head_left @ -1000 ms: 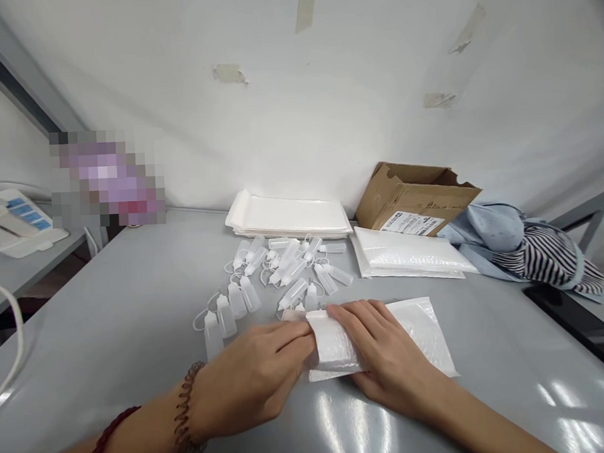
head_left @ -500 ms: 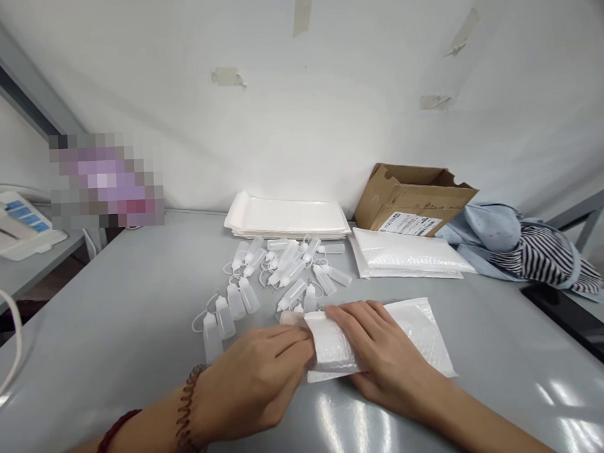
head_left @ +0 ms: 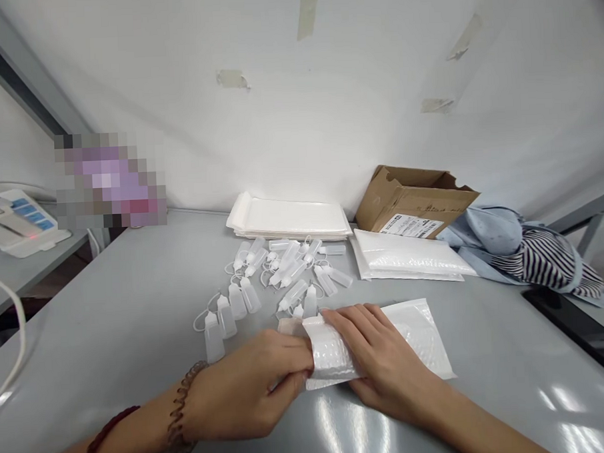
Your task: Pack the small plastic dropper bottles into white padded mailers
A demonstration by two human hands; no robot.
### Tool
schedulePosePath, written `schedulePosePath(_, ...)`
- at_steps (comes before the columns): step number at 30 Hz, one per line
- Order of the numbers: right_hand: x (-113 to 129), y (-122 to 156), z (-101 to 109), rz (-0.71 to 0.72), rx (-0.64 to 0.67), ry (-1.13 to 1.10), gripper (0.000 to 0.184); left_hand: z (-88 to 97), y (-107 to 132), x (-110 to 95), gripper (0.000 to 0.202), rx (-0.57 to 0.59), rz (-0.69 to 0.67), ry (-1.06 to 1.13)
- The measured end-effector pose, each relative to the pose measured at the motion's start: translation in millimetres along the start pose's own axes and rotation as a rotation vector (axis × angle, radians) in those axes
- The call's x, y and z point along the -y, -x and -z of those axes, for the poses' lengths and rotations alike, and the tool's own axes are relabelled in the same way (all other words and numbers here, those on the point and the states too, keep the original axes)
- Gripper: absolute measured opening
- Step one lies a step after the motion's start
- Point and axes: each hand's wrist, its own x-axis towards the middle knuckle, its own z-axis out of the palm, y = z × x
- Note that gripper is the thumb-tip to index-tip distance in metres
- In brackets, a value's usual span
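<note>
A white bubble mailer [head_left: 417, 331] lies in front of me, its open end to the left with a pale flap [head_left: 289, 326] sticking out. My right hand [head_left: 372, 347] grips it, fingers across the top and thumb underneath. At the opening is my left hand [head_left: 259, 382], closed, its fingertips tucked inside the mailer; whatever they hold is hidden. Just beyond both hands, several small translucent squeeze bottles [head_left: 248, 295] with white caps are scattered on the grey table [head_left: 135, 314]. Some stand in a row near my left hand.
Along the wall sits a stack of flat white mailers [head_left: 291, 217]. Right of it are a filled-looking bubble mailer [head_left: 408, 252] and an open cardboard box [head_left: 416, 201]. Folded cloth [head_left: 497, 231] and a black phone-like object [head_left: 577, 328] lie far right. A white device [head_left: 26, 222] stands at left.
My left fingers have shifted slightly at the mailer's mouth, with the thumb lower and more visible. The right hand keeps its grip, and the view has moved a little.
</note>
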Motion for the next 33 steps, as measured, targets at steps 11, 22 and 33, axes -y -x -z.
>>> schedulePosePath(11, -2.2, 0.3, 3.9, -0.023, 0.003, -0.009, 0.060, 44.2, 23.5, 19.4, 0.020, -0.255, 0.172, -0.139)
schedulePosePath(22, -5.8, -0.6, 5.5, -0.046, -0.029, 0.012, 0.058, 41.7, 23.3, 58.9, 0.032, -0.165, 0.259, -0.747)
schedulePosePath(33, -5.0, -0.1, 5.5, -0.043, -0.009, 0.026, 0.058, 42.8, 15.9, 61.9, 0.024, -0.247, 0.186, -0.680)
